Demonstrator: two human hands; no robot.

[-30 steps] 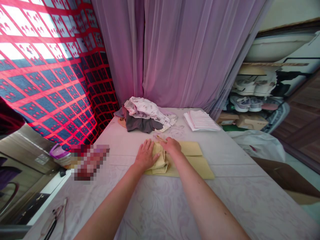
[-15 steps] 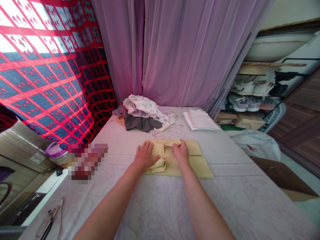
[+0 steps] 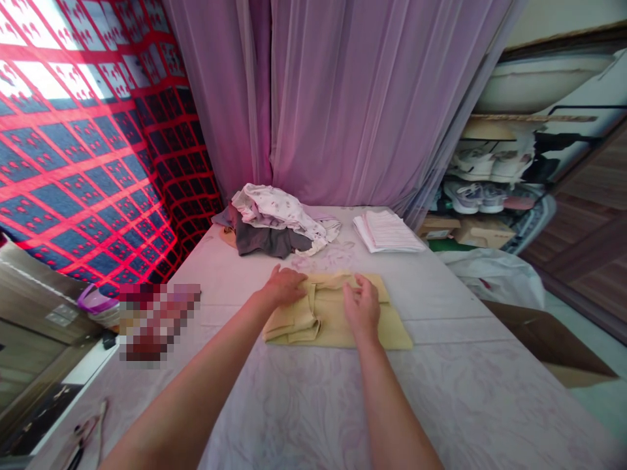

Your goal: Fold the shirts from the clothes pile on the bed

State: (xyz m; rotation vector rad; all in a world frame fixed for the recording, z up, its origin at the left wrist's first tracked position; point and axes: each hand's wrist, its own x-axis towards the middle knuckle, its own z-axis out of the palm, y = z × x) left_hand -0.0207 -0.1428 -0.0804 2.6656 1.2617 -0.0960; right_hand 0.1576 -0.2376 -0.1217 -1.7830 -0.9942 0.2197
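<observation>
A yellow garment lies partly folded on the table in front of me, a folded flap with a seam and bunched edge on its left part. My left hand rests on its far left corner, fingers stretched out over the cloth. Over the right part of the garment is my right hand, thumb and fingers apart and slightly bent near the far fold. Nothing shows between those fingers; whether their tips touch the cloth I cannot tell.
On the patterned tablecloth, a heap of clothes lies at the back, with a folded white striped cloth right of it. Glasses lie front left, near a blurred reddish item. A cardboard box and shoe shelf stand right.
My right hand has let go of the cloth's edge, which now lies flatter. My left hand has slid away from me to the far corner. The view has shifted slightly.
</observation>
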